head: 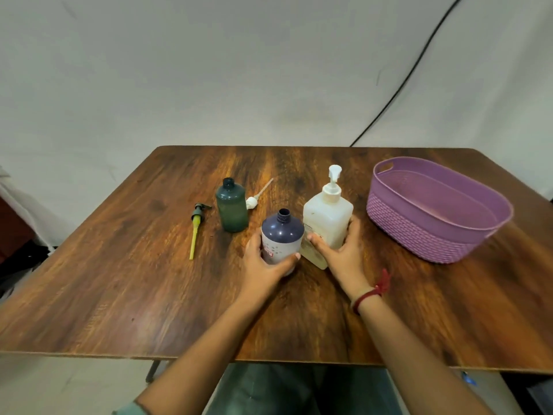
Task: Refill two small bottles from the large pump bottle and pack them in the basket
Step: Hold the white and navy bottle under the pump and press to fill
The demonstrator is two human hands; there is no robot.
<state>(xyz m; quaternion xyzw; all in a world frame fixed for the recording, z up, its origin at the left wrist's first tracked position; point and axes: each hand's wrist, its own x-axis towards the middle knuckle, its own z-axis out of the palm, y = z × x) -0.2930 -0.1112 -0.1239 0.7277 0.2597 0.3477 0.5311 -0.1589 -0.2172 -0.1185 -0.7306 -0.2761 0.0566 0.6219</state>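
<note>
Head view: your left hand (264,262) curls round the open purple bottle (281,235) and your right hand (344,250) curls round the big white pump bottle (327,217) beside it on the table (119,295), so filling seems about to start; next, put the spout (334,172) over the hole.

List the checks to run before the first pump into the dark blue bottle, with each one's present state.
1. Dark blue bottle uncapped and upright: ok.
2. Left hand grips the dark blue bottle: ok.
3. Right hand holds the large pump bottle low on its body: ok.
4. Pump spout over the open neck: not ok; the bottles stand side by side.
5. Enough liquid in the large pump bottle: cannot tell.
6. Green bottle uncapped, basket free to receive bottles: ok.
</note>
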